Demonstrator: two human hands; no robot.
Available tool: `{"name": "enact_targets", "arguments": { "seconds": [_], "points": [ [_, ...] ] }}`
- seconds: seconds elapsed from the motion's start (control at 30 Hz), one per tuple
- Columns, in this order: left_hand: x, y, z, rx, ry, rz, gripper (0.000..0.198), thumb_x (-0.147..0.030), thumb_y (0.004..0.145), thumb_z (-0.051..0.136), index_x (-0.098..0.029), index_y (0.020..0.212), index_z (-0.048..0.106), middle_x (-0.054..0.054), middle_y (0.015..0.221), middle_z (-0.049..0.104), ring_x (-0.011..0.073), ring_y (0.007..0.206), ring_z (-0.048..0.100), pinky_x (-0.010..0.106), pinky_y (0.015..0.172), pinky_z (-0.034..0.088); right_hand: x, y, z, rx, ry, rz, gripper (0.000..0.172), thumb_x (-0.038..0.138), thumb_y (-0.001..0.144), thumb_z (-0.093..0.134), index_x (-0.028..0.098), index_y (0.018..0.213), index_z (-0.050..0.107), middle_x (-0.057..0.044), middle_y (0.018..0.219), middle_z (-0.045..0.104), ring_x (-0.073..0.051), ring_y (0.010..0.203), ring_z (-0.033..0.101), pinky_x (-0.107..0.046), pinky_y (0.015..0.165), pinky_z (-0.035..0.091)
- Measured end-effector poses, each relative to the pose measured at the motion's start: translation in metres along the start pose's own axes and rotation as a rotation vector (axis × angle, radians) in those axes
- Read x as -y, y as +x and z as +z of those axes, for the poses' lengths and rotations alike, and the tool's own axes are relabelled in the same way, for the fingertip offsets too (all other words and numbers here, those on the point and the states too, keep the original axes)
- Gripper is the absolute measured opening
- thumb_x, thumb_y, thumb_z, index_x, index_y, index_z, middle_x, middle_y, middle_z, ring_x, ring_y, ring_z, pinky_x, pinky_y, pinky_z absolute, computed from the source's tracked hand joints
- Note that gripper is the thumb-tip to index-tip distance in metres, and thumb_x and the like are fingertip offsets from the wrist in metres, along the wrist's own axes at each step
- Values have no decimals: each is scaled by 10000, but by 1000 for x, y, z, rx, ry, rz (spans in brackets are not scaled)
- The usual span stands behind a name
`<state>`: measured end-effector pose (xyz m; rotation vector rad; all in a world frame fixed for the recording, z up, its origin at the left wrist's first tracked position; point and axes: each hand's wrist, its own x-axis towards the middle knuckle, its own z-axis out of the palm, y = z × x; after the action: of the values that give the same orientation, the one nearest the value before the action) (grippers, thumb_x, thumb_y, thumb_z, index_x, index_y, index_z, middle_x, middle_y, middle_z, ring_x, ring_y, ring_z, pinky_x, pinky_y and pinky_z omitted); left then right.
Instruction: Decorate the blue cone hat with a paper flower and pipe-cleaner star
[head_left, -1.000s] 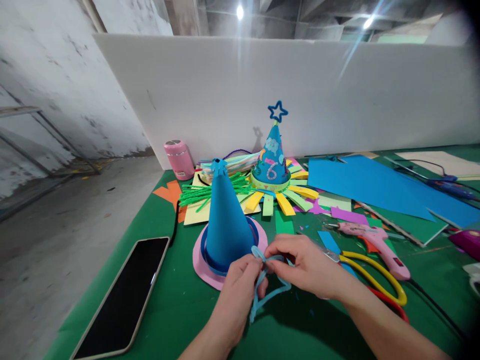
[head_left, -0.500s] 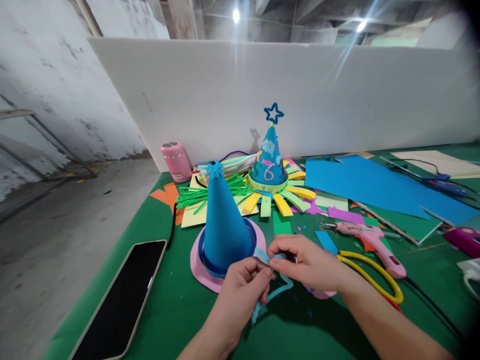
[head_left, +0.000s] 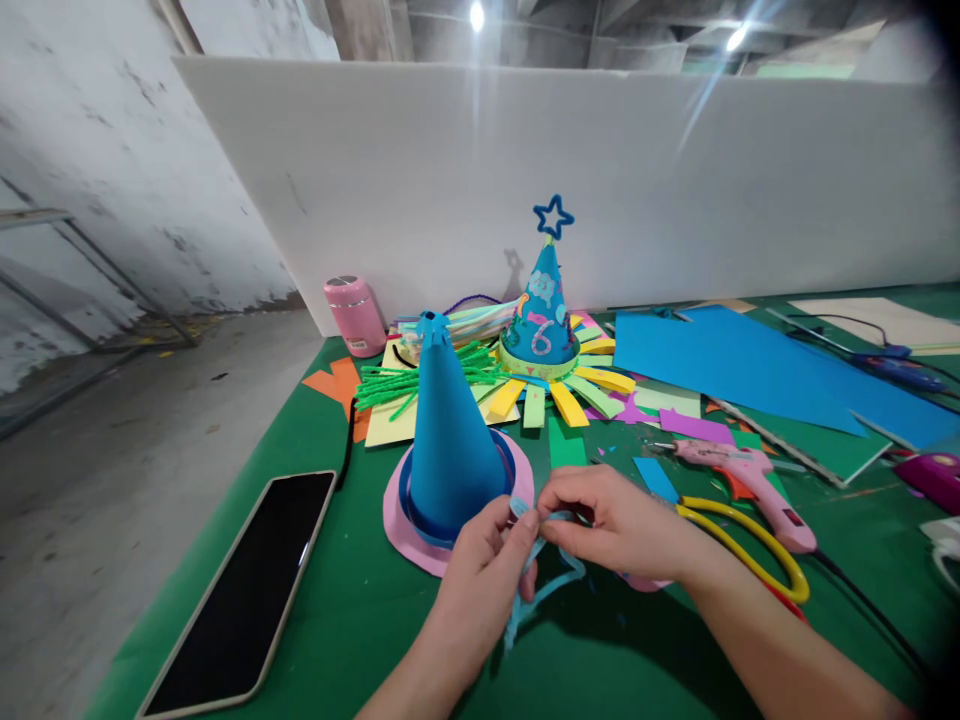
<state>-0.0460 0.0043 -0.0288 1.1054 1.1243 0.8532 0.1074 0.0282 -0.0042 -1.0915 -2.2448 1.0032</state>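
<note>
My left hand and my right hand both pinch a light blue pipe cleaner, bent into angular loops, just above the green table. Their fingertips meet at the top of the bent wire. Directly behind them stands a plain blue paper cone hat on a pink round brim. Further back stands a decorated blue cone hat with a star on top and a "6" on it.
A phone lies at the left. Yellow-handled scissors and a pink glue gun lie to the right. Green pipe cleaners, coloured paper strips, a blue sheet and a pink cup sit before a white board.
Both hands keep working the pipe cleaner in nearly the same place; the fingers have shifted a little on the wire. The view has moved slightly.
</note>
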Motion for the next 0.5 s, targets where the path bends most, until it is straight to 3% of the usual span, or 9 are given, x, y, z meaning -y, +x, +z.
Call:
{"name": "enact_targets", "arguments": {
  "seconds": [0.5],
  "points": [
    [4, -1, -1, 37, -164, -14, 222, -342, 789, 474, -167, 653, 487, -70, 427, 404, 44, 404, 305, 175, 411, 221, 0, 1, 0, -52, 123, 127, 119, 228, 818, 462, 181, 726, 522, 60, 615, 429, -73, 529, 362, -173, 463, 285]
  ]
}}
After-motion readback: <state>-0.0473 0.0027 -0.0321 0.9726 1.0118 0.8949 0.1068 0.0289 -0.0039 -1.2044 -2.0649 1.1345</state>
